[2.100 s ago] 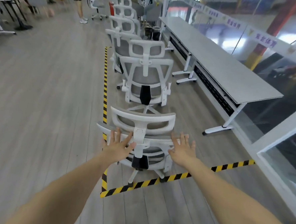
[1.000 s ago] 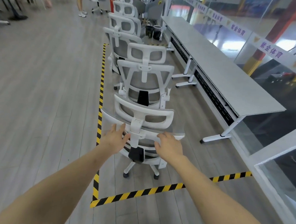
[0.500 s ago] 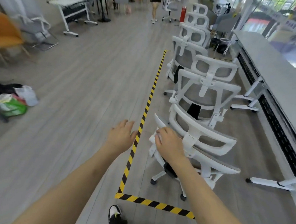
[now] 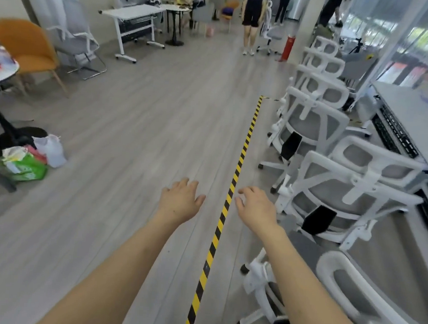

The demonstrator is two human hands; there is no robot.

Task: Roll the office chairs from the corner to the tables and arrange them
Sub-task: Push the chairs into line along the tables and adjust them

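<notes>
- Nearest office chair: lower right corner of view, white frame, grey mesh, right of the striped floor tape. The right forearm crosses in front of it.
- Left hand: palm down, fingers relaxed and spread, holding nothing, over bare floor left of the tape.
- Right hand: palm down, fingers loosely extended, holding nothing, just right of the tape; apart from every chair.
- Second chair: next in the row, black lumbar block on its back, its back toward the camera.
- Further chairs: a single file running away from the camera along the tape's right side.
- Long grey bench: at the right edge, beside the row of chairs.
- Left side, mid-distance: bags on the floor by a round black pedestal base.
- Orange armchair and a grey cantilever chair by the left wall.
- Far end: white bench; a person in black standing; a red extinguisher.
</notes>
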